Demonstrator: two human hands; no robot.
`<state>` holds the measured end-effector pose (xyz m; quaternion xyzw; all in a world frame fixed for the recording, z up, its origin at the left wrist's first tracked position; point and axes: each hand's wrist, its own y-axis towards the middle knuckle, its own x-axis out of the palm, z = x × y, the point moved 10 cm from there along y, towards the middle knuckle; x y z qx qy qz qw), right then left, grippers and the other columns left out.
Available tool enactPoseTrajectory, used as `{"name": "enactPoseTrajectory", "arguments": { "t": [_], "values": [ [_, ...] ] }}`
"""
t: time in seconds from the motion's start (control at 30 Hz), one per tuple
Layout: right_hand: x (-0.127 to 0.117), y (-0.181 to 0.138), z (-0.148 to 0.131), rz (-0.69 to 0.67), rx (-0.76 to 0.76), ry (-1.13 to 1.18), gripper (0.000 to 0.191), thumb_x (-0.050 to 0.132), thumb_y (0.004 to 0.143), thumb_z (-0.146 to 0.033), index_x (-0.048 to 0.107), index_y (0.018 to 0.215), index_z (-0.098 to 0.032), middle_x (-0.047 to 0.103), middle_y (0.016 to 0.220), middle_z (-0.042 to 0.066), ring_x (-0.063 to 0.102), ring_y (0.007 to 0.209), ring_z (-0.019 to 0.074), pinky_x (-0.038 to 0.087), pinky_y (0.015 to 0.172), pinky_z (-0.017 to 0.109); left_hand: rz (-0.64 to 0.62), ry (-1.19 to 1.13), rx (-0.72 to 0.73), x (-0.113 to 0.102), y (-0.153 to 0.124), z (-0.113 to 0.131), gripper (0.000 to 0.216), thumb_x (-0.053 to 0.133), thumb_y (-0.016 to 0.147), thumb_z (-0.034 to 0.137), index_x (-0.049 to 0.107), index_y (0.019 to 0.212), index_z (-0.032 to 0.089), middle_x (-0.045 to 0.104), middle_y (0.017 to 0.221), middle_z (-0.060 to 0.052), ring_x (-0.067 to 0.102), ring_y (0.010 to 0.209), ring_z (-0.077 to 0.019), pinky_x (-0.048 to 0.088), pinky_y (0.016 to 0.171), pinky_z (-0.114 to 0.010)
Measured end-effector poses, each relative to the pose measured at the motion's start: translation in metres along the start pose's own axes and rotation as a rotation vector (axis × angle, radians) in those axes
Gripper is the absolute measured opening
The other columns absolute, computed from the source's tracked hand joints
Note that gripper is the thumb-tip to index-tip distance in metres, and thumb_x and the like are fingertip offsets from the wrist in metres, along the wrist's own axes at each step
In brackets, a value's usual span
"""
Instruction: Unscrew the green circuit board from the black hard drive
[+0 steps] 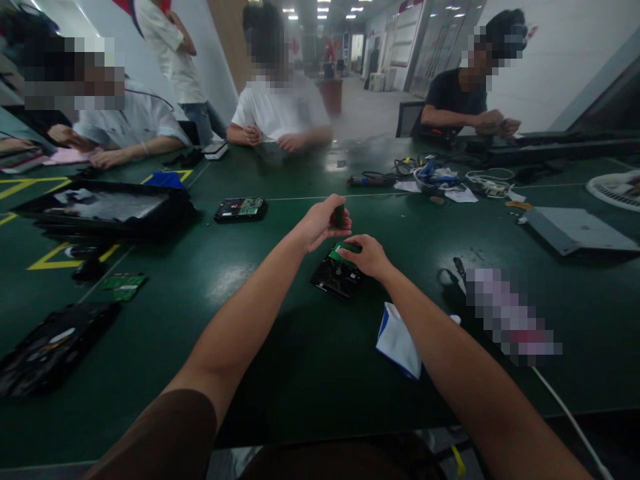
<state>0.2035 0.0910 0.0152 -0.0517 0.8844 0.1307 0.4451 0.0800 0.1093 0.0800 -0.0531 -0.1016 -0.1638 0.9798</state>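
A black hard drive [336, 275] lies on the green table in front of me, a green circuit board [342, 251] at its far end. My right hand [371, 256] grips the circuit board near its right edge, thumb and fingers closed on it. Just above and left of the drive is my left hand [325, 223], raised off the table with its fingers curled. Something dark shows between its thumb and fingers, but I cannot make out what. Under my right forearm lies a white and blue packet [397, 340].
On the left are a black tray [105, 207], another hard drive [241, 209], a loose circuit board [124, 285] and a black drive-like part [55, 340]. To the right sit a blurred-out phone-like object [510, 313], a grey metal box [583, 230] and tangled cables [437, 175]. Several people sit opposite.
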Motion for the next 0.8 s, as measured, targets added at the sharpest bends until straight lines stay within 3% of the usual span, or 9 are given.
{"name": "enactPoseTrajectory", "arguments": {
  "t": [0.33,0.8],
  "values": [
    [0.003,0.001,0.006,0.024,0.022,-0.002,0.040,0.076,0.090,-0.053,0.077,0.120,-0.027,0.077,0.119,0.007,0.073,0.107,0.0260,0.056,0.091,0.040,-0.022,-0.068,-0.056,-0.005,0.006,-0.014,0.059,0.059,0.084,0.080,0.061,0.087,0.022,0.076,0.079,-0.012,0.075,0.079,-0.0250,0.061,0.085,-0.042],
    [-0.001,0.000,0.000,-0.012,0.014,0.017,0.039,0.074,0.091,-0.053,0.078,0.117,-0.024,0.077,0.120,0.009,0.072,0.105,0.0265,0.056,0.088,0.041,0.043,0.233,-0.071,-0.033,0.011,-0.008,0.074,0.050,0.086,0.088,0.070,0.091,0.016,0.077,0.086,-0.017,0.076,0.082,-0.0290,0.058,0.073,-0.037]
  ]
}}
